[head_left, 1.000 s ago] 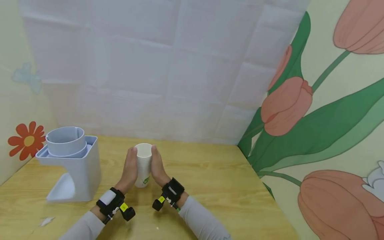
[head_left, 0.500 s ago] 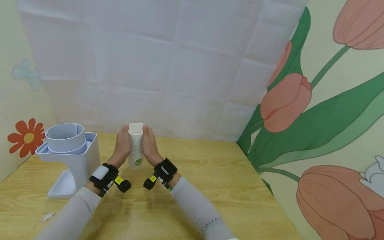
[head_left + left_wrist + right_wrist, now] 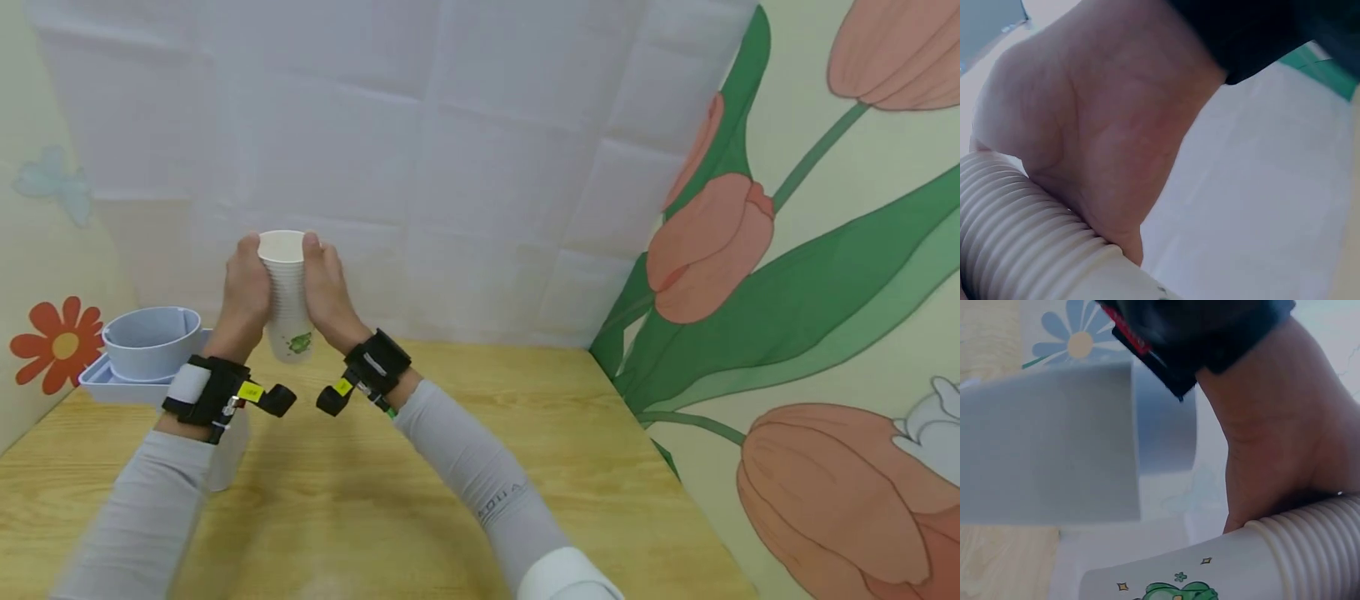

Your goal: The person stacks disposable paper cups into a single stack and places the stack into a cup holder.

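A tall stack of white paper cups, a green print on its lowest cup, is held up above the table between both hands. The left hand grips its left side and the right hand its right side, thumbs near the top rim. Ridged cup rims lie against the left palm in the left wrist view. In the right wrist view the printed cup wall shows below the right hand. Most fingers are hidden behind the stack.
A pale blue-grey stand with a round open container on top is at the left, partly hidden by the left forearm. Both stand on a wooden table. A white sheet hangs behind; a tulip-painted wall rises at the right.
Both hands have raised the cup stack off the table and carried it left, towards the stand. The left arm now covers part of the stand.
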### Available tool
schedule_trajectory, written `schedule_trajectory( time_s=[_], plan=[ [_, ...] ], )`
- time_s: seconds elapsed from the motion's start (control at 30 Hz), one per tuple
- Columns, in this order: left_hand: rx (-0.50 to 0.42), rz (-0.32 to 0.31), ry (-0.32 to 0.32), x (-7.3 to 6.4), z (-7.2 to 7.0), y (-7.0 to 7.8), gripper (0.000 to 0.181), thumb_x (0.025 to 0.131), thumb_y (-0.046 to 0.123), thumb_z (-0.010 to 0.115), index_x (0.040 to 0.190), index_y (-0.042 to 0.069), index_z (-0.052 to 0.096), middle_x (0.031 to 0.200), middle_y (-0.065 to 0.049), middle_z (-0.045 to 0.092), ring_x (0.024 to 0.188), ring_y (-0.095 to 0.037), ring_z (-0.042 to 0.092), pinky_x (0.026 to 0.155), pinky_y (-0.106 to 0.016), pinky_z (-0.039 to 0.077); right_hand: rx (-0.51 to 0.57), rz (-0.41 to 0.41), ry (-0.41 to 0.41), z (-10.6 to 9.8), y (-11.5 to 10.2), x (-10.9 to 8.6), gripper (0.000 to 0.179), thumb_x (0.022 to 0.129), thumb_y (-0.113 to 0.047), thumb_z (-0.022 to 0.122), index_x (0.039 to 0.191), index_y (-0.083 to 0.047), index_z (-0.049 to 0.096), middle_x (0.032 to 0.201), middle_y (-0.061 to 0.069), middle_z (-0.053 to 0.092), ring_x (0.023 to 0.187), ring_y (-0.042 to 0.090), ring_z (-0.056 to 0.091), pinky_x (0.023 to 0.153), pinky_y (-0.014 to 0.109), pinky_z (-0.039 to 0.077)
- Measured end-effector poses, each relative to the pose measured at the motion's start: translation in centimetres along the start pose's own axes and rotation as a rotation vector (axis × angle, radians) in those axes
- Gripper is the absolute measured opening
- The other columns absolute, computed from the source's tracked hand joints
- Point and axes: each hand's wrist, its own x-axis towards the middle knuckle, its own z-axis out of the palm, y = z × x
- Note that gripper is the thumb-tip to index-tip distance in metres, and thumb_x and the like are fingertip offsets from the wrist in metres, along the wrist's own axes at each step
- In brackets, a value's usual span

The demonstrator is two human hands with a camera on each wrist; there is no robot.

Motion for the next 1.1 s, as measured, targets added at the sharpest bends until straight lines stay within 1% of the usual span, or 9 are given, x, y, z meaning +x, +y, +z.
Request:
schedule_trajectory(
  time_s=[0.07, 0.13, 0.27, 0.43, 0.53, 0.73, 0.93, 1.03, 1.1],
  plan=[
    [0.007, 0.030, 0.016, 0.3, -1.1, 0.6, 0.052, 0.106, 0.051, 0.011, 0.090, 0.021, 0.051, 0.079, 0.006, 0.051, 0.065, -0.010, 0.051, 0.058, -0.028, 0.045, -0.008, 0.005, 0.003, 0.9, -0.9, 0.3, 0.055, 0.110, -0.048, 0.018, 0.122, 0.000, 0.042, 0.092, 0.004, 0.047, 0.066, 0.006, 0.052, 0.056, 0.022, 0.049],
    [0.014, 0.048, 0.040, 0.5, -2.1, 1.1, 0.052, 0.106, 0.051, 0.012, 0.090, 0.022, 0.052, 0.079, 0.007, 0.052, 0.065, -0.010, 0.052, 0.057, -0.028, 0.045, -0.008, -0.018, -0.001, 1.7, -1.6, 0.7, 0.053, 0.110, -0.046, 0.018, 0.118, 0.000, 0.043, 0.087, 0.005, 0.049, 0.063, 0.008, 0.053, 0.053, 0.024, 0.051],
    [-0.015, 0.026, 0.084, 0.6, -3.9, 2.3, 0.051, 0.106, 0.053, 0.015, 0.091, 0.024, 0.054, 0.086, 0.007, 0.051, 0.073, -0.012, 0.049, 0.065, -0.031, 0.042, -0.011, -0.051, -0.020, 3.0, -3.3, 1.5, 0.050, 0.110, -0.040, 0.020, 0.114, 0.002, 0.046, 0.083, 0.006, 0.052, 0.063, 0.010, 0.055, 0.054, 0.024, 0.052],
    [-0.060, 0.030, 0.112, 0.7, -5.5, 3.5, 0.043, 0.106, 0.055, 0.019, 0.101, 0.032, 0.055, 0.098, 0.008, 0.051, 0.084, -0.014, 0.048, 0.072, -0.031, 0.041, -0.019, -0.073, -0.051, 4.0, -4.9, 2.4, 0.046, 0.112, -0.032, 0.021, 0.124, 0.005, 0.045, 0.092, 0.007, 0.052, 0.071, 0.009, 0.055, 0.059, 0.021, 0.053],
    [-0.093, 0.038, 0.129, 0.9, -6.2, 3.8, 0.042, 0.106, 0.056, 0.022, 0.102, 0.032, 0.057, 0.099, 0.009, 0.052, 0.086, -0.014, 0.048, 0.073, -0.030, 0.041, 0.001, -0.101, -0.083, 4.5, -5.5, 2.8, 0.043, 0.112, -0.027, 0.022, 0.125, 0.006, 0.045, 0.092, 0.009, 0.053, 0.071, 0.009, 0.056, 0.060, 0.021, 0.054],
    [-0.154, 0.037, 0.116, 1.0, -7.2, 3.8, 0.047, 0.106, 0.055, 0.025, 0.093, 0.026, 0.059, 0.092, 0.004, 0.052, 0.082, -0.016, 0.047, 0.071, -0.031, 0.035, 0.045, -0.121, -0.114, 5.3, -5.8, 3.1, 0.043, 0.112, -0.025, 0.023, 0.117, 0.008, 0.050, 0.083, 0.012, 0.057, 0.064, 0.011, 0.058, 0.057, 0.023, 0.054],
    [-0.227, 0.034, 0.107, 1.4, -7.8, 4.2, 0.048, 0.106, 0.053, 0.027, 0.090, 0.024, 0.061, 0.092, 0.004, 0.053, 0.085, -0.015, 0.047, 0.073, -0.030, 0.034, 0.010, -0.131, -0.132, 5.5, -6.5, 3.7, 0.042, 0.111, -0.023, 0.025, 0.115, 0.006, 0.055, 0.085, 0.011, 0.059, 0.067, 0.009, 0.059, 0.060, 0.023, 0.055],
    [-0.243, 0.038, 0.104, 1.5, -8.1, 4.8, 0.047, 0.105, 0.053, 0.028, 0.090, 0.023, 0.061, 0.094, 0.004, 0.053, 0.087, -0.015, 0.046, 0.073, -0.030, 0.034, 0.015, -0.141, -0.134, 5.6, -7.1, 4.0, 0.041, 0.110, -0.022, 0.026, 0.115, 0.006, 0.056, 0.086, 0.012, 0.061, 0.068, 0.009, 0.060, 0.061, 0.023, 0.056],
    [-0.222, 0.045, 0.092, 1.6, -8.4, 5.2, 0.046, 0.105, 0.053, 0.028, 0.093, 0.023, 0.061, 0.096, 0.004, 0.053, 0.088, -0.015, 0.046, 0.073, -0.030, 0.034, 0.022, -0.139, -0.130, 5.7, -7.4, 4.0, 0.040, 0.110, -0.021, 0.026, 0.114, 0.006, 0.056, 0.085, 0.012, 0.061, 0.067, 0.010, 0.061, 0.061, 0.023, 0.056]
  ],
)
